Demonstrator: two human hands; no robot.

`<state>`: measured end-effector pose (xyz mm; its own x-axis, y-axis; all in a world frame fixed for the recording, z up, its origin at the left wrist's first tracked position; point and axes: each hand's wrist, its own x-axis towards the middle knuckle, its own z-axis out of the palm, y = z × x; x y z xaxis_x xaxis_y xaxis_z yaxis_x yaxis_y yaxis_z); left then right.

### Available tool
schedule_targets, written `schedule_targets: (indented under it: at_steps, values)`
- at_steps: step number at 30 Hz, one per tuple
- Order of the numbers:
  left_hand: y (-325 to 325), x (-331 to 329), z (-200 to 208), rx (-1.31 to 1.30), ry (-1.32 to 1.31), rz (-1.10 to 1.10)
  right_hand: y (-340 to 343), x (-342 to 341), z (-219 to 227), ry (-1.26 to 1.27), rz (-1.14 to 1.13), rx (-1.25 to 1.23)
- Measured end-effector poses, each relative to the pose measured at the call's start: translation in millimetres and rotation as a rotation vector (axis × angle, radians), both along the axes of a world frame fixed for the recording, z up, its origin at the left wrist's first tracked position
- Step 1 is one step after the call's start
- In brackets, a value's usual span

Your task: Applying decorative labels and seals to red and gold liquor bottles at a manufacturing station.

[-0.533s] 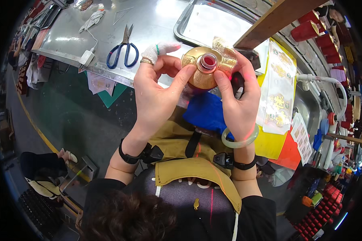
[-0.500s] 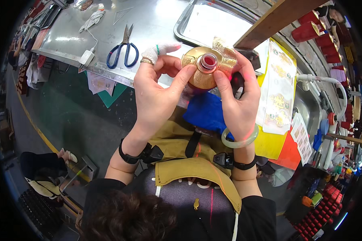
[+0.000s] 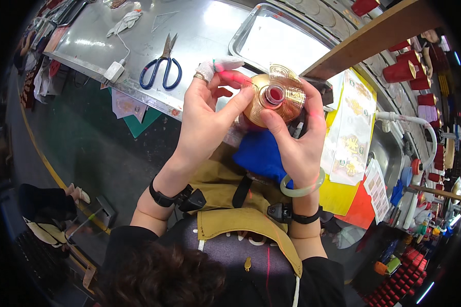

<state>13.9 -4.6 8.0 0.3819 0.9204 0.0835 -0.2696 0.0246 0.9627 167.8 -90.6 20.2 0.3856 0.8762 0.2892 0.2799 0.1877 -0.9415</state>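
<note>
Between my hands is a red bottle (image 3: 275, 95), its open neck tilted up toward me. A gold embossed foil label (image 3: 261, 106) lies around its shoulder, and one flap of the foil (image 3: 284, 74) stands up beyond the neck. My left hand (image 3: 210, 110) is closed on the bottle's left side, thumb pressing the foil; white finger covers wrap some of its fingertips. On the right side, my right hand (image 3: 297, 138) grips the bottle, thumb on the foil just below the neck and fingers round the far side. The lower bottle is mostly hidden.
Blue-handled scissors (image 3: 161, 66) and a white glove (image 3: 125, 23) lie on the metal table (image 3: 189, 30). A metal tray (image 3: 235, 43) holds white sheets. A wooden bar (image 3: 363, 36) slants at the right, near gold-printed label sheets (image 3: 351, 133). Blue cloth (image 3: 261, 153) covers my lap.
The bottle and both hands have shifted slightly right and nearer to me in the view. My right thumb has slid left across the foil below the neck. The foil flap now stands more upright.
</note>
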Motion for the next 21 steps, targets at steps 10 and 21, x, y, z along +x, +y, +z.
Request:
schedule_targets:
  at_steps: [10, 21]
  values:
    - [-7.3, -1.5, -20.4, 0.637, 0.194, 0.264, -1.0, -0.4, 4.4, 0.056, 0.010, -0.061]
    - [9.2, -5.4, -16.9, 0.126, 0.032, -0.221, -1.0, 2.4, 3.9, -0.004, 0.017, -0.050]
